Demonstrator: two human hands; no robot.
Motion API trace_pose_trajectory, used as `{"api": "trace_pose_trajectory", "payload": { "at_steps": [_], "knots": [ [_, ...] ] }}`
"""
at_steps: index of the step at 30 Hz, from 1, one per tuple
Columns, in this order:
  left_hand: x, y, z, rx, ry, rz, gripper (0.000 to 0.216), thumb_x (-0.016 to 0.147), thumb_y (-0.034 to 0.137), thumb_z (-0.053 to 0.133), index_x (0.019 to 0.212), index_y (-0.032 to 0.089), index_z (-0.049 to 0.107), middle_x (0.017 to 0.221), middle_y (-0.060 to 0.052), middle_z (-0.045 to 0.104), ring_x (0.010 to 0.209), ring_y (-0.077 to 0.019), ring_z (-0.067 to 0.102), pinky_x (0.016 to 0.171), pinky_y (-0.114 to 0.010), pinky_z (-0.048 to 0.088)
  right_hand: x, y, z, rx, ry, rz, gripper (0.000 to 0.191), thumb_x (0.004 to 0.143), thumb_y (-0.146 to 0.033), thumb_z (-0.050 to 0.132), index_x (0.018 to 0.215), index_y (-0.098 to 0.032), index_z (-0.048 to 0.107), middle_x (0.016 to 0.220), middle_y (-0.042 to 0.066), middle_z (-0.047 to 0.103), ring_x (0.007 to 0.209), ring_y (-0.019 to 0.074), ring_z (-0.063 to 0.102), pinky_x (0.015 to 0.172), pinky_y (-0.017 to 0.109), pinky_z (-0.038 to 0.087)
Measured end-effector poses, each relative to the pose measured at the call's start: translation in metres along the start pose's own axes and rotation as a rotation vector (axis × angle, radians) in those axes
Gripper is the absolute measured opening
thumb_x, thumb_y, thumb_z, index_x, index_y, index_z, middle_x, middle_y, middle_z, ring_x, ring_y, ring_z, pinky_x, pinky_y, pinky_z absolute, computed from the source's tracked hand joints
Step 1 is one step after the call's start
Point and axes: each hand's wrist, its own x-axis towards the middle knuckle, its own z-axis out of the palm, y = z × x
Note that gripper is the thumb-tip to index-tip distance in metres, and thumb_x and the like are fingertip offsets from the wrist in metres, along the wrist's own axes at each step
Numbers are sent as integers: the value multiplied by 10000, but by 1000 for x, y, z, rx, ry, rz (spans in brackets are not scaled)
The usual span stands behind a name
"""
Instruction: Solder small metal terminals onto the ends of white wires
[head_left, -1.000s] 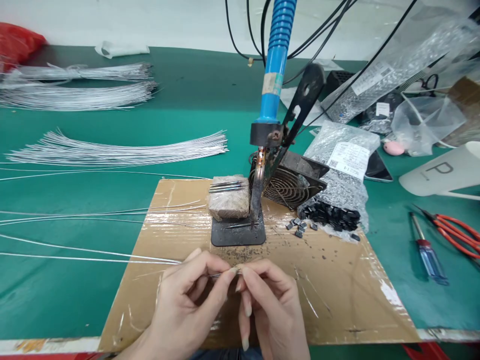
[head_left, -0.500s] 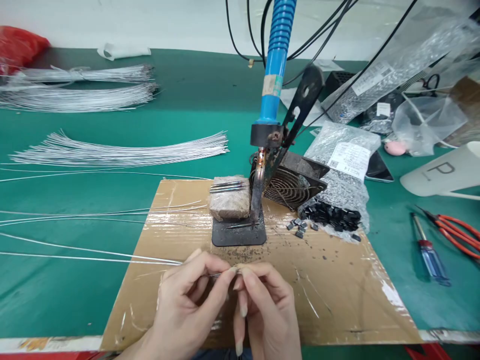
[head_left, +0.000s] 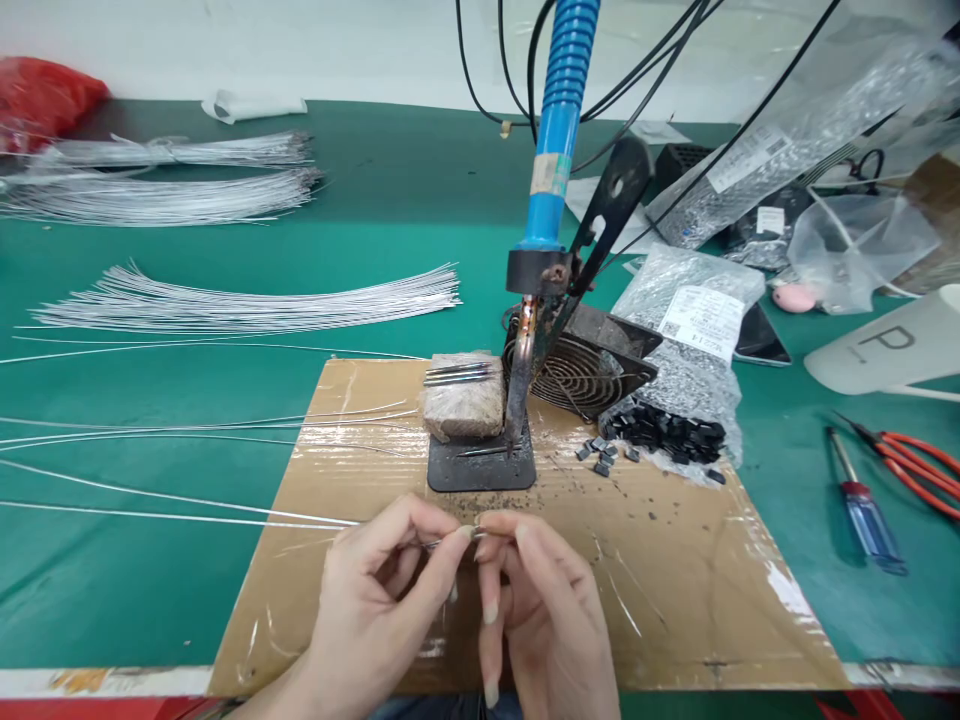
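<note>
Over the cardboard: two hands meet at the wires' end

Just above the cardboard sheet (head_left: 675, 610), the left hand (head_left: 386, 590) pinches the thin wires (head_left: 225, 517) between thumb and forefinger, apparently to steady them close to their ends. The right hand (head_left: 551, 610) has its fingertips right beside that pinch; whether they grasp anything is too small to tell. The wires run out leftward past the sheet's edge, perhaps because their length needs that room.

Beyond the hands, a blue-handled soldering iron (head_left: 556, 150) stands clamped tip-down over a black plate (head_left: 480, 475), seemingly fixed so that both hands stay free. Beside its tip, a wrapped block (head_left: 463, 405) bears several metal rods. Small black pieces (head_left: 667, 428) spill from a bag on the right, likely left open for easy reach. Farther left lies a wire bundle (head_left: 262, 305); at far right, a screwdriver (head_left: 866, 515) and pliers (head_left: 922, 465).
</note>
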Motion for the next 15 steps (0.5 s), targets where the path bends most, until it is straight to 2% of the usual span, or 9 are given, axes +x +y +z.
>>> {"api": "trace_pose_trajectory", "payload": {
  "at_steps": [5,15],
  "knots": [
    [-1,-3,0,-5,30,8,176,972,277,671,808,212,682,618,53,639,499,-62,486,480,-134,389,-2,1,-1,-129,20,-46,272,857,-442,855,845,-173,811,583,-12,673,351,72,606,343,105,453],
    [-3,-10,0,33,22,12,189,982,306,663,824,204,674,615,48,584,492,-71,462,465,-165,361,0,4,3,-180,81,-88,277,812,-421,896,806,-160,803,531,-13,677,315,61,562,342,115,428]
  ]
}}
